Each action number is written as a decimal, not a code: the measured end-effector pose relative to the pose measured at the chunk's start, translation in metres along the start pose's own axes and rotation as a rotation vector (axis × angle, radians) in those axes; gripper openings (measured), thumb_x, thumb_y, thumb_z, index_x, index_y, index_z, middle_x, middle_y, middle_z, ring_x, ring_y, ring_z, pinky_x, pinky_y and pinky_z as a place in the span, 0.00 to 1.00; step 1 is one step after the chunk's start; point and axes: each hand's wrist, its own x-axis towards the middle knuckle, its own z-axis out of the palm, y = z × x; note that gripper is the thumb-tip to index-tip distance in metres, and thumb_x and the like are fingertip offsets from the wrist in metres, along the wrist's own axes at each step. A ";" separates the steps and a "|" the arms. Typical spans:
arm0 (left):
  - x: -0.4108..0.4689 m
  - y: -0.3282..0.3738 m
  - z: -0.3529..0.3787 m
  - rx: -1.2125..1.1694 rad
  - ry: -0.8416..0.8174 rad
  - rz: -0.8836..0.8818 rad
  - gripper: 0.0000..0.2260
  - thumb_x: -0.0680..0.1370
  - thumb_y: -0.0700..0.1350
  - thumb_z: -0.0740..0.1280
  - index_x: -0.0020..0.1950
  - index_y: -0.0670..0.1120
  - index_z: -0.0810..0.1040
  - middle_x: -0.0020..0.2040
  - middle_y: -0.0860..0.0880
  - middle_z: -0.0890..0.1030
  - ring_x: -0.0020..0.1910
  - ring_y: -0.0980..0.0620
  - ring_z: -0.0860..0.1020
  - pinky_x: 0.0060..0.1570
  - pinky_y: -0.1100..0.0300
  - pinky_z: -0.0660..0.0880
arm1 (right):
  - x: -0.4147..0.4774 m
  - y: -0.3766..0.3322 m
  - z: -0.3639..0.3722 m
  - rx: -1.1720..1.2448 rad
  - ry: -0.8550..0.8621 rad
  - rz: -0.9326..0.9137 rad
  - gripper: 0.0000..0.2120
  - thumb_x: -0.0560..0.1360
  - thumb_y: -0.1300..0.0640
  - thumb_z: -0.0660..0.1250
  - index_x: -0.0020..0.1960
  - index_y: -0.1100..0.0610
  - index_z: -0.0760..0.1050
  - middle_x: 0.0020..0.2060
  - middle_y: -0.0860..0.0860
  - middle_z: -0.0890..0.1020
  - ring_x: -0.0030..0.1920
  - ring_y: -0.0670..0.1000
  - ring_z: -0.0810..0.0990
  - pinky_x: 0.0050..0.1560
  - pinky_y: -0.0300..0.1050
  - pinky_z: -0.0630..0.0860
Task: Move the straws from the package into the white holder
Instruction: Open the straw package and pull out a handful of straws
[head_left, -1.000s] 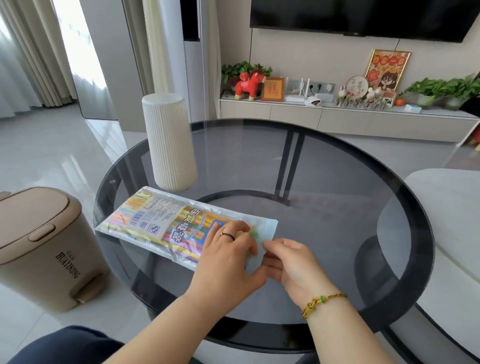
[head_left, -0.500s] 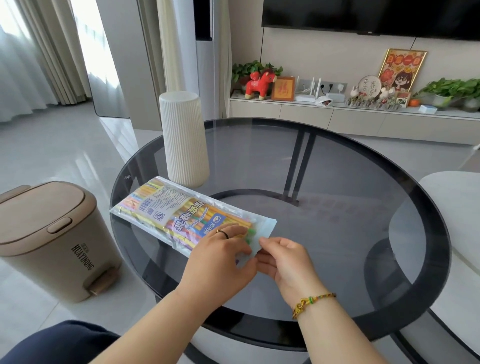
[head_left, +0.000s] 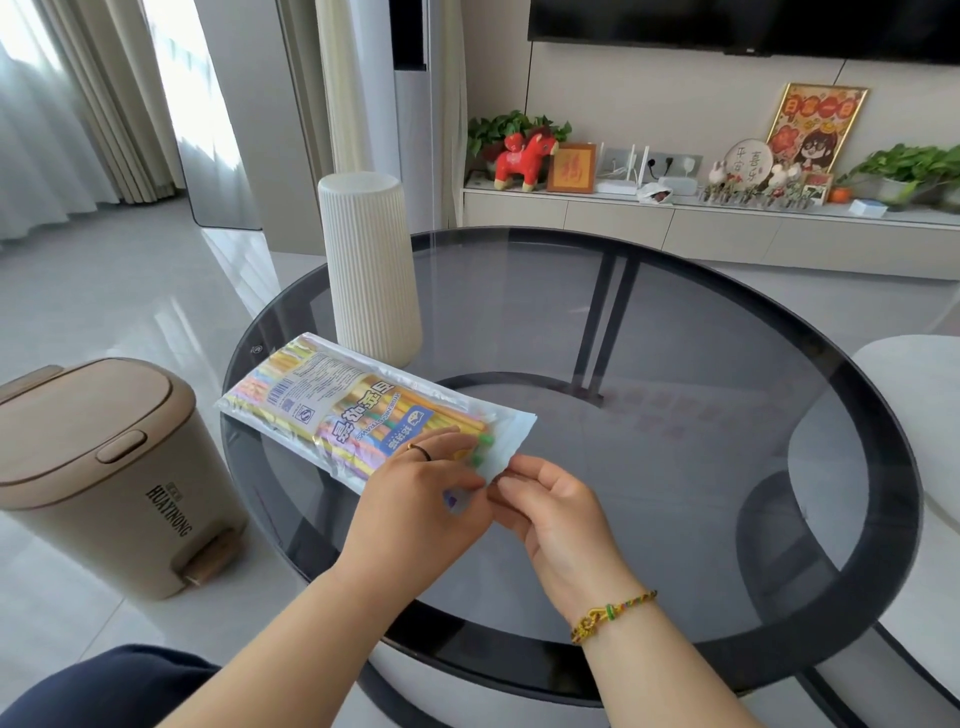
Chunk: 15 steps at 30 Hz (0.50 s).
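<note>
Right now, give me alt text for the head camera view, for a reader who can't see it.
The left hand and right hand pinch the near end of a colourful straw package lying on a round dark glass table. A tall ribbed white holder stands upright behind the package; a beige pedal bin sits on the floor to the left.

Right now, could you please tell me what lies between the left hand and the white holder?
In the head view, the straw package lies flat on the glass table between the left hand and the white holder.
</note>
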 end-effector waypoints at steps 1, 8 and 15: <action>0.001 -0.001 0.000 -0.019 0.011 -0.008 0.04 0.64 0.33 0.72 0.35 0.40 0.83 0.51 0.43 0.83 0.52 0.56 0.76 0.49 0.67 0.69 | 0.000 0.000 0.001 -0.001 0.001 -0.009 0.14 0.73 0.74 0.58 0.40 0.58 0.76 0.26 0.48 0.84 0.30 0.43 0.82 0.32 0.32 0.77; 0.002 -0.006 0.001 -0.050 0.003 -0.055 0.02 0.64 0.35 0.71 0.33 0.39 0.83 0.53 0.46 0.82 0.47 0.59 0.75 0.40 0.81 0.66 | -0.001 0.003 0.006 0.007 0.023 -0.055 0.13 0.71 0.75 0.59 0.40 0.58 0.75 0.26 0.47 0.84 0.30 0.42 0.82 0.31 0.31 0.77; 0.000 -0.006 0.005 -0.042 0.059 -0.082 0.03 0.64 0.32 0.70 0.31 0.33 0.78 0.50 0.45 0.80 0.46 0.49 0.79 0.42 0.59 0.73 | 0.001 0.005 0.011 0.010 0.056 -0.059 0.13 0.70 0.75 0.60 0.40 0.58 0.74 0.25 0.46 0.83 0.28 0.42 0.82 0.30 0.30 0.76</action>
